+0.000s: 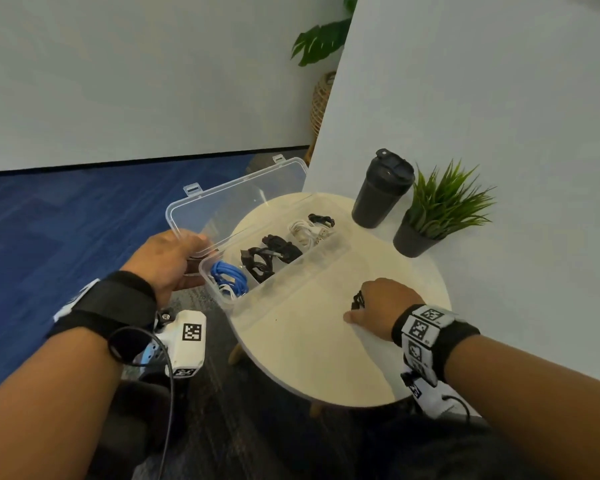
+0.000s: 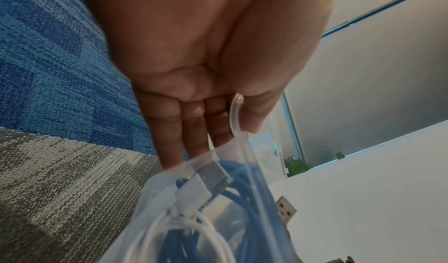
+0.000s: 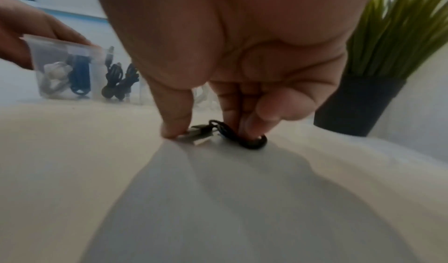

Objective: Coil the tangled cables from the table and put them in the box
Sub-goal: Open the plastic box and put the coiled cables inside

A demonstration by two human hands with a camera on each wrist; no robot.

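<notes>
Bystanders on and around the round table

A dark tumbler [image 1: 381,188] with a flip lid stands upright at the far right of the table, just beside a small grassy plant in a black pot [image 1: 411,237], which sits a little nearer and further right. Behind them rises a white wall panel [image 1: 482,98]. Far off, a leafy plant [image 1: 321,39] shows above a wicker basket [image 1: 321,102]. Blue carpet [image 1: 66,220] covers the floor at left.
</notes>
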